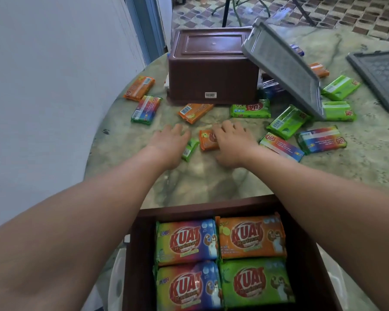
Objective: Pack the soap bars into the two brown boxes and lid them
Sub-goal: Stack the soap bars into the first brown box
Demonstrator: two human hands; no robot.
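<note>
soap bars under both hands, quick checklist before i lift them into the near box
1. Left hand on the green soap bar: ok, grip cannot tell.
2. Right hand on the orange soap bar: ok, grip cannot tell.
3. Near brown box open: ok.
4. Room on top of its four bars: cannot tell.
5. Far brown box ready to fill: not ok, upside down.
6. Grey lid set aside: not ok, leaning on the far box.

Near brown box (135,254) cut by bottom edge; right hand (231,142) hides most of orange bar (208,140).
</note>
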